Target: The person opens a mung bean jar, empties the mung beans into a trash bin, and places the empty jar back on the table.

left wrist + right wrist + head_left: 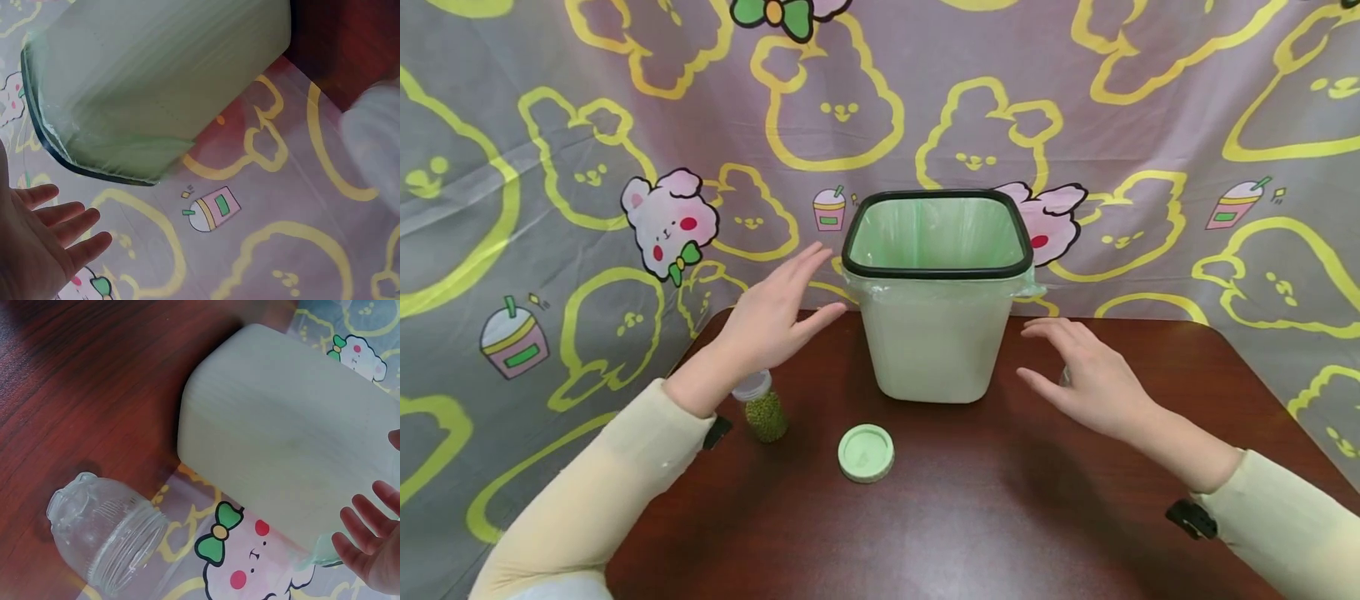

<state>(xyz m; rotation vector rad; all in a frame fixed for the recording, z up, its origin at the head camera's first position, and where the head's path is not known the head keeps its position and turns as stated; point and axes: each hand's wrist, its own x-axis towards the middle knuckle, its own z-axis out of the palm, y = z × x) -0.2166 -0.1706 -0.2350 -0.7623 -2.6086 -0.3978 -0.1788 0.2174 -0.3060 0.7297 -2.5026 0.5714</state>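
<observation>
A pale green trash can point(936, 342) with a black rim point(936, 273) stands upright at the back of the table, with a thin translucent green bag point(940, 229) lining it and folded over its top. My left hand point(778, 312) is raised on the can's left, fingers extended, apart from it. On the other side, my right hand point(1090, 375) hovers with fingers slightly bent and nothing in its grasp. Mostly hidden behind that hand is a clear, uncapped jar point(109, 528), which shows plainly in the right wrist view.
Below my left wrist stands a clear jar of green beans point(766, 417) with a whitish lid. A round light green lid point(866, 454) lies on the dark wooden table point(940, 508) in front of the can. Patterned cloth point(842, 133) hangs close behind.
</observation>
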